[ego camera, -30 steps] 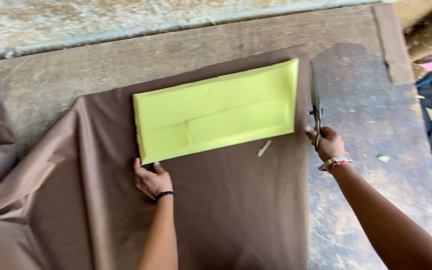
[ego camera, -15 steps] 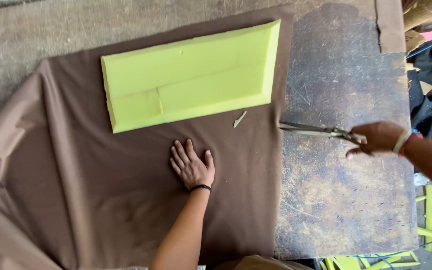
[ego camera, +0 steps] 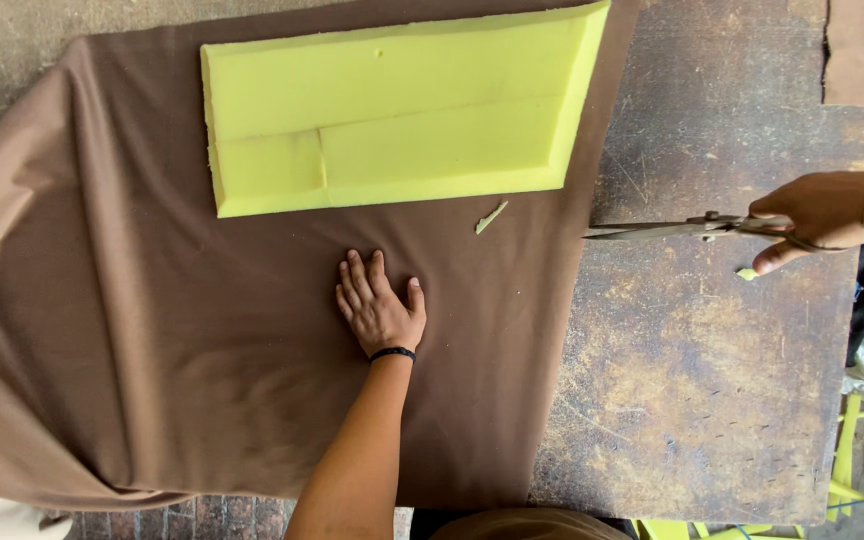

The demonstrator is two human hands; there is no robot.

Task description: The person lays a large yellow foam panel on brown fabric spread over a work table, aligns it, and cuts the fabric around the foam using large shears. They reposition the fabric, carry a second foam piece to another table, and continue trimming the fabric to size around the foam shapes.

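My left hand (ego camera: 377, 308) lies flat, fingers spread, on a large brown cloth (ego camera: 152, 330) spread over a worn wooden table (ego camera: 712, 350). Just beyond it sits a yellow foam slab (ego camera: 392, 115) with bevelled edges, resting on the cloth. A small yellow foam sliver (ego camera: 491, 217) lies between the slab and my hand. My right hand (ego camera: 817, 215) grips a pair of metal scissors (ego camera: 672, 229) at the right, blades pointing left, with their tips at the cloth's right edge.
A strip of brown material (ego camera: 849, 50) lies at the table's far right corner. A tiny foam scrap (ego camera: 745, 273) rests below the scissors. Yellow frame parts (ego camera: 847, 460) and a brick floor (ego camera: 232, 515) show past the table's near edge.
My left hand moved from the foam's near edge to the middle of the cloth and flattened. My right hand swung the scissors from upright to horizontal, at the cloth's right edge.
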